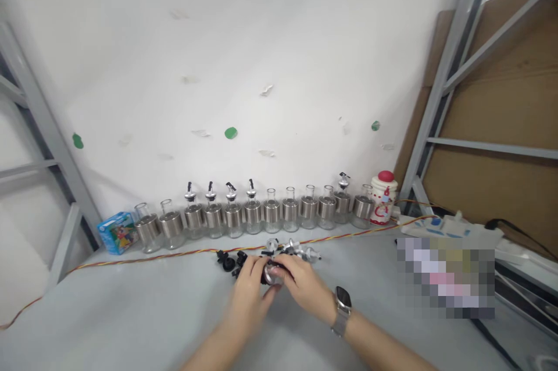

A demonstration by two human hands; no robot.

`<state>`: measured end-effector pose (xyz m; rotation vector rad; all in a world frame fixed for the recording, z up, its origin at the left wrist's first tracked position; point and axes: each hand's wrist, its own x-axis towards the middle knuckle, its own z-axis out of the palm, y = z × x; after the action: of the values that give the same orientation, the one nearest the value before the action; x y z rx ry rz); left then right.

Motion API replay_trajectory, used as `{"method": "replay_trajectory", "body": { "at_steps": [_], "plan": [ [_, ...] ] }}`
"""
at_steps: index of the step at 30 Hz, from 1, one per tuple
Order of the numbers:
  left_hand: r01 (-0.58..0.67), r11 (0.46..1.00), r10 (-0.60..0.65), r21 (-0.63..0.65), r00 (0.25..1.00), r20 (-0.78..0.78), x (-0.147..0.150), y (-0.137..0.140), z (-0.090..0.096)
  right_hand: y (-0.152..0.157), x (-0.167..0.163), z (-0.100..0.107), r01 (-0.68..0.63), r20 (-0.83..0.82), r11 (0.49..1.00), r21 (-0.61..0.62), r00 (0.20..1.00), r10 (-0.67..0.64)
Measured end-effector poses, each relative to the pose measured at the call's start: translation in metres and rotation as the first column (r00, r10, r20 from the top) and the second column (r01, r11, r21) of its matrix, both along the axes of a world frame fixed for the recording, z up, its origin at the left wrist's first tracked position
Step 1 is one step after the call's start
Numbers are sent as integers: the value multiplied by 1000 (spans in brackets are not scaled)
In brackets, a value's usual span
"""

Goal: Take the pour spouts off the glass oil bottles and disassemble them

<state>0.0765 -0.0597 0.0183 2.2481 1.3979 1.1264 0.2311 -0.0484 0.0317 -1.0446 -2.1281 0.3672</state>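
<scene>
Left hand [250, 286] and right hand [304, 282] clamped together on a silver-and-black piece [273, 275], mostly hidden, just in front of loose black stoppers [227, 264] and silver spouts [310, 254] — five spouted bottles [233, 215] topped, seven open-necked bottles [271, 209] left bare.

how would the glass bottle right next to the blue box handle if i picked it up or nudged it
The bottle is probably fragile, as its neck and base look like clear glass. The shiny metal band around it may feel a bit slippery. Pushed near the top, it could tip, since it stands taller than it is wide.
</scene>
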Motion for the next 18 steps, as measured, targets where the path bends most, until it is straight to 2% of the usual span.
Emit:
{"method": "replay_trajectory", "body": {
  "at_steps": [2, 5, 7, 10, 13, 15, 18],
  "plan": [
    [65, 982, -50, -178, 995, 87, 2, -2, 6, -1, 2, 2, -61, 58, 994, 88, 997, 56],
    [154, 894, -97, -420, 983, 155, 4, -3, 9, 0, 5, 4, -133, 147, 966, 220, 984, 102],
    [120, 891, -84, -439, 991, 100, 5, -4, 7, 1, 5, 3, -135, 196, 937, 321, 978, 74],
    [-31, 930, 8, -367, 998, -66, 8, -4, 4, 3, 3, -3, -100, 232, 884, 458, 973, -11],
    [-142, 926, 98, -351, 985, -143, 13, -6, 1, 3, -4, -11, -60, 234, 848, 527, 969, -77],
    [-144, 923, 117, -356, 988, -97, 16, -8, -1, 2, -8, -16, -10, 169, 877, 480, 982, -81],
    [-114, 921, 127, -372, 992, 10, 18, -10, -2, 5, -8, -17, 141, -83, 967, 213, 989, -126]
  ]
}}
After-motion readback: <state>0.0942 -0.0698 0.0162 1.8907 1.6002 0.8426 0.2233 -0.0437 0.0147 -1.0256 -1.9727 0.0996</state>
